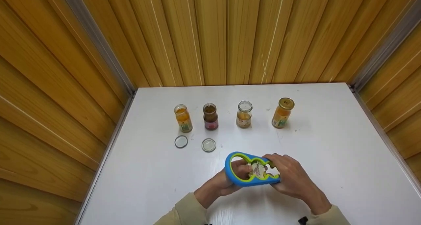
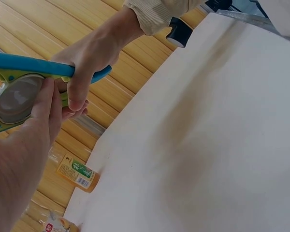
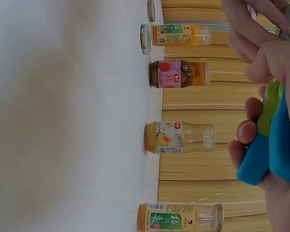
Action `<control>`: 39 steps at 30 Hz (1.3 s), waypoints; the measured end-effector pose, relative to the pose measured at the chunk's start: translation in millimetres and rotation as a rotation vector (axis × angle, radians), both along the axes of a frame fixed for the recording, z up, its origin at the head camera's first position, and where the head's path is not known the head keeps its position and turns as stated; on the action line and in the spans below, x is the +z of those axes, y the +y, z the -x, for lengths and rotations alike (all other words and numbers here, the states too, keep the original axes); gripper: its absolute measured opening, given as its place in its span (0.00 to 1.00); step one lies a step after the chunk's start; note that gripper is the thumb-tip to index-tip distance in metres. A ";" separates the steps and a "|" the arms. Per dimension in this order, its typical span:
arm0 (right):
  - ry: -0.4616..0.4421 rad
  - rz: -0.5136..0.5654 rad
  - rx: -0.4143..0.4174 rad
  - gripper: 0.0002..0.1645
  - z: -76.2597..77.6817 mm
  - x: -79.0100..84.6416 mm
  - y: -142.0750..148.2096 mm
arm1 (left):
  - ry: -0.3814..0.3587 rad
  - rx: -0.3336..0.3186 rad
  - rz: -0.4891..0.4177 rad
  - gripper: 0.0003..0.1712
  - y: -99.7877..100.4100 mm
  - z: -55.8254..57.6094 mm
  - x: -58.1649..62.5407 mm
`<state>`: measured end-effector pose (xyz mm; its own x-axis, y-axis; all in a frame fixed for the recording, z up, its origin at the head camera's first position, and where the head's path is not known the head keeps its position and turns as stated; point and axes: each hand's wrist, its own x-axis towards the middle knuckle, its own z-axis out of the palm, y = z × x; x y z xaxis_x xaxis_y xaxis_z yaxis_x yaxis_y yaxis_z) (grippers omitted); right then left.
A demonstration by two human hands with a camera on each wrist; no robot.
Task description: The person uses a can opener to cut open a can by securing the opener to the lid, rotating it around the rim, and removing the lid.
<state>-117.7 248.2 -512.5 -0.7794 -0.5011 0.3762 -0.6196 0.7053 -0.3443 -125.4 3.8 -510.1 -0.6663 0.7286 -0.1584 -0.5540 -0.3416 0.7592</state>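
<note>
My right hand (image 1: 292,176) grips the handle end of a blue and lime-green jar opener (image 1: 245,183), held over the white table in front of me. A printed jar lid (image 1: 259,170) sits within the opener's scalloped middle opening. With its thumb on the printed face and fingers beneath, my left hand (image 1: 218,184) pinches this lid. The lid's grey underside (image 2: 20,99) faces the left wrist camera, with left fingertips against it. In the right wrist view, right fingers (image 3: 246,130) curl round the opener's blue handles (image 3: 282,145).
Toward the back stand an uncovered orange jar (image 1: 185,122), an uncovered dark jar (image 1: 210,121) with a pink label, an uncovered pale-yellow jar (image 1: 244,119) and a gold-capped jar (image 1: 282,117). Two loose lids (image 1: 181,141) (image 1: 209,145) lie before the left jars. Wood-patterned walls (image 1: 210,37) enclose the table.
</note>
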 end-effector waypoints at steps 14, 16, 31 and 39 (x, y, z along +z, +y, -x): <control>0.033 0.137 -0.114 0.44 5.4 11.5 30.4 | -0.032 0.065 -0.056 0.21 -5.2 2.7 -8.6; 0.035 0.124 -0.141 0.44 5.9 11.9 38.3 | -0.027 0.080 -0.040 0.21 -7.0 4.5 -9.7; 0.042 0.048 -0.268 0.43 4.8 3.2 86.5 | -0.025 0.307 0.177 0.21 -14.7 36.9 -2.4; 0.051 0.041 -0.290 0.43 1.6 1.8 105.4 | 0.066 0.395 0.382 0.22 -8.8 57.7 9.8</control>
<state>-119.3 353.5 -510.6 -0.8674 -0.2436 0.4339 -0.4112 0.8419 -0.3495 -183.1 -5.0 -500.3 -0.8948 0.3205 -0.3109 -0.3865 -0.2073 0.8987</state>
